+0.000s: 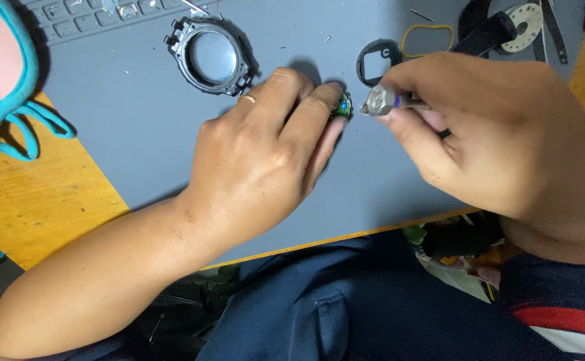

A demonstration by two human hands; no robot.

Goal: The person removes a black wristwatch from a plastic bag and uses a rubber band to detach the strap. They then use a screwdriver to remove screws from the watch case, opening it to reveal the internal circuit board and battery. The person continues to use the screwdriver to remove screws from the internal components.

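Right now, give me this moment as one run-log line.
left hand: pins small green part on grey mat | right hand: grips silver screwdriver, tip hidden | black watch case: lies apart, untouched

- Our left hand point(266, 154) is covering most of the small green circuit part point(342, 107); only a sliver is showing past the fingertips.
- Our right hand point(500, 134) is hiding the shaft and tip of the silver metal screwdriver point(383, 101); only its round cap end is showing.
- The picture's top edge is cutting off the grey compartment tray point(85, 17) and the cream perforated disc point(525, 27).
- The left edge is cropping the pink cloth with teal trim point(5, 73).
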